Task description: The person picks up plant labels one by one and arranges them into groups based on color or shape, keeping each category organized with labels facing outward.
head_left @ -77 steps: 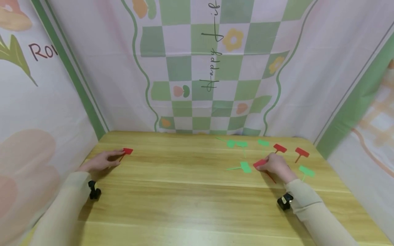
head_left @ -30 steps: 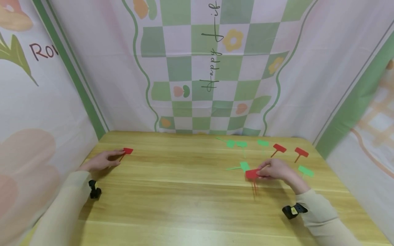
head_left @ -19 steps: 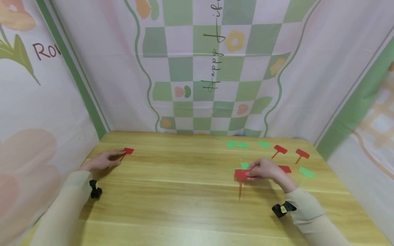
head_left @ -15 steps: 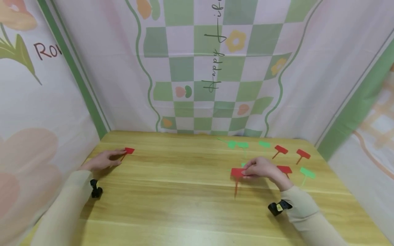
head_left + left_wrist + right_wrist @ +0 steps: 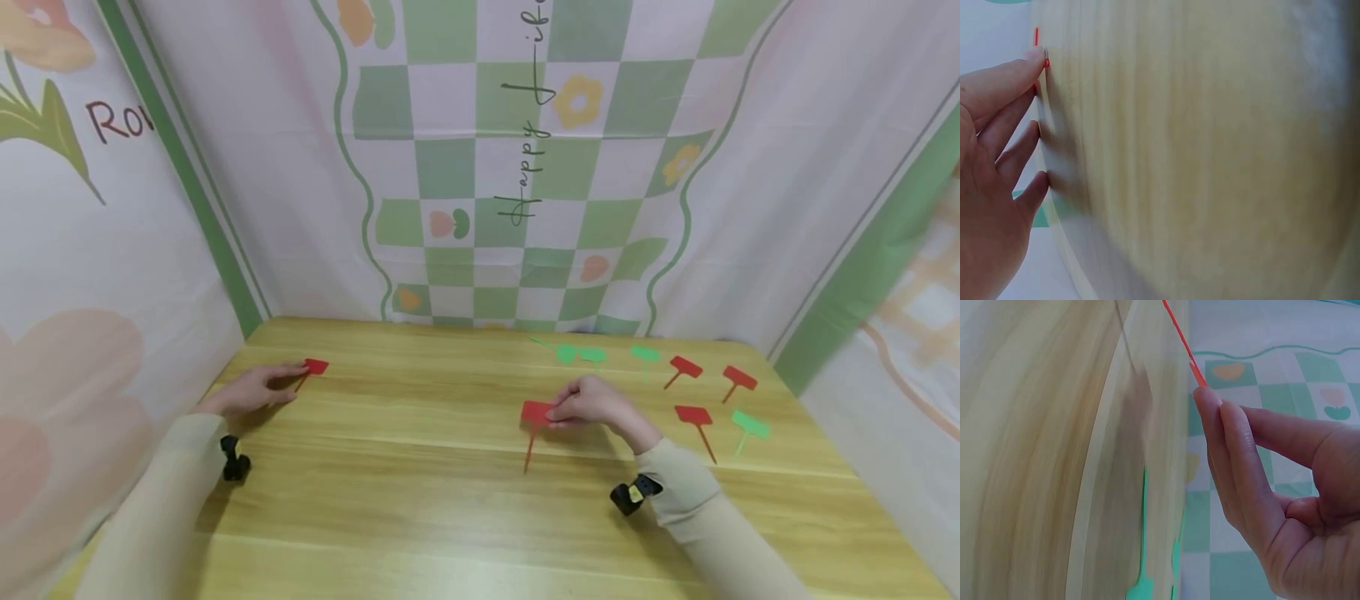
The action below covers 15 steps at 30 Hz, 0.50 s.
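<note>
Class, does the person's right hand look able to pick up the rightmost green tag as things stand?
Probably not: the right hand is pinching a red tag, and the rightmost green tag lies off to its right.

Wood-grain table [image 5: 405,508], lt. yellow-brown w/ grain running approx. horiz., across the lower half of the frame; soft pale sheen [image 5: 457,508] at lower ctr. Rear: whitish cloth backdrop [image 5: 285,192] w/ green-and-white checked panel [image 5: 562,171], upper ctr., incl. flowers, hearts & vert. "Happy" script [image 5: 522,171]. Lt. side: cloth [image 5: 67,250] w/ pink floral print, green stripe [image 5: 176,154]. Rt. side: cloth [image 5: 862,404] w/ broad green band [image 5: 855,292], peach plaid at far rt. edge.
</note>
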Each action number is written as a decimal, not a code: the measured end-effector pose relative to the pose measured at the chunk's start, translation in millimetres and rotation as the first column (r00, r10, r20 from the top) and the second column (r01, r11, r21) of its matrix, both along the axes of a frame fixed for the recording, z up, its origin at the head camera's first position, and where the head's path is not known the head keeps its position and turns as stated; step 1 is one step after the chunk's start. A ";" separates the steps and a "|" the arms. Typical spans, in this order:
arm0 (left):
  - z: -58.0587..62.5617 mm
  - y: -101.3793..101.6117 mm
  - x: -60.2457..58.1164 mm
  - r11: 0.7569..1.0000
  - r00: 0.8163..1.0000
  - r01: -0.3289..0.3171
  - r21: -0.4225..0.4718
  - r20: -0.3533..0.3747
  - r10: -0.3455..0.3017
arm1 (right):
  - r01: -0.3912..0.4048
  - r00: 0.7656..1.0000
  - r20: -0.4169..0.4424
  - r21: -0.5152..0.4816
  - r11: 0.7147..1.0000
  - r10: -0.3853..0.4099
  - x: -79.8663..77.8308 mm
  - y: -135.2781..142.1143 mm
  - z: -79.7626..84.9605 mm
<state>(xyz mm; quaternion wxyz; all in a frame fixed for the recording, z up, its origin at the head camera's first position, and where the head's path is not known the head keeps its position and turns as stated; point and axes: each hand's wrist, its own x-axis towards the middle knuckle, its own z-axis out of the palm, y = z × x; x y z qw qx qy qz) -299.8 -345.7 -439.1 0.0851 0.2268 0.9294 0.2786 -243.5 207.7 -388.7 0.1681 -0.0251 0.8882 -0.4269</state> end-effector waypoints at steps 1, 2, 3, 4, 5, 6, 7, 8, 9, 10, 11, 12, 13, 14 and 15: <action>-0.1 -0.3 -0.3 1.000 1.000 -0.001 -0.003 0.005 0.001 | -0.004 1.000 0.004 -0.008 1.000 0.004 -1.1 -2.8 0.0; -0.2 -0.4 -0.4 1.000 1.000 -0.005 -0.001 0.010 0.005 | -0.006 1.000 0.014 -0.024 1.000 0.006 -2.0 -5.5 0.0; -0.6 -0.7 -0.7 1.000 1.000 -0.007 -0.001 0.016 0.007 | -0.005 1.000 0.017 -0.038 0.999 0.006 -3.0 -8.2 -0.3; -1.0 -0.9 -1.0 1.000 1.000 -0.009 0.002 0.021 0.008 | -0.004 1.000 0.015 -0.043 0.999 0.004 -3.9 -11.0 -0.5; -1.3 -1.0 -1.3 1.000 1.000 -0.005 0.001 0.020 0.005 | -0.003 1.000 0.005 -0.034 0.999 0.003 -4.9 -13.6 -0.8; -1.5 -1.0 -1.5 1.000 1.000 -0.007 0.004 0.022 0.007 | -0.006 1.000 0.009 -0.047 0.999 0.006 -5.8 -16.2 -1.1; -1.3 -1.0 -1.1 1.000 1.000 -0.007 0.008 0.026 0.007 | -0.004 1.000 0.018 -0.067 0.998 0.005 -6.8 -18.9 -1.5; -1.0 -0.9 -0.9 1.000 1.000 -0.007 0.010 0.023 0.007 | -0.002 1.000 0.021 -0.079 0.997 0.003 -7.9 -21.6 -2.0; -0.7 -0.8 -0.7 1.000 1.000 -0.005 0.010 0.020 0.005 | -0.003 1.000 0.026 -0.097 0.995 0.006 -9.1 -24.2 -2.7; -0.2 -0.4 -0.3 1.000 1.000 -0.001 0.011 0.016 0.001 | -0.008 0.999 0.032 -0.111 0.994 0.012 -10.3 -26.5 -3.4; 0.5 -0.1 0.2 1.000 1.000 0.002 0.009 0.014 -0.002 | -0.014 0.999 0.034 -0.119 0.993 0.018 -11.6 -28.7 -4.1; 0.7 -0.1 0.3 1.000 1.000 -0.002 0.011 0.016 0.001 | -0.015 0.999 0.036 -0.126 0.992 0.020 -13.0 -30.9 -5.2; 1.2 0.2 0.6 1.000 1.000 0.001 0.009 0.013 -0.001 | -0.020 0.999 0.023 -0.109 0.994 0.022 -14.4 -32.7 -6.4; 1.1 0.4 0.4 1.000 1.000 0.002 0.006 0.009 -0.002 | -0.025 1.000 0.016 -0.097 0.995 0.027 -15.9 -34.5 -7.7; 1.0 0.4 0.2 1.000 1.000 0.004 0.002 0.008 -0.004 | -0.035 0.999 0.008 -0.080 0.996 0.035 -17.4 -36.4 -9.0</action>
